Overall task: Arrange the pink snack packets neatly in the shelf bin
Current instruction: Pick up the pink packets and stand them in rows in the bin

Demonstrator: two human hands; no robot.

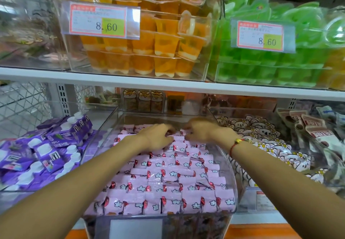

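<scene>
Head cam looks down into a clear plastic bin (pixel 226 166) on the lower shelf, packed with pink snack packets (pixel 168 186) lying in fairly tidy overlapping rows from the front wall all the way to the back. Both arms reach in toward the far end. The left hand (pixel 158 136) sits palm down on the back rows with its fingers curled, and it looks like the fingertips are pinching a packet, though it's a bit blurry there so I can't say for sure. The right hand (pixel 201 129), with a red string bracelet (pixel 237 143) on the wrist, is just beside it, fingers bent down onto the packets at the same spot; whether it actually grips one I can't tell. Left of the bin there's a bin of purple pouches (pixel 43 151), right of it white bear-print packets (pixel 261 141). On the shelf above sit orange jelly cups (pixel 149 42) and green jelly cups (pixel 280 65), each with an 8.60 price tag.
</scene>
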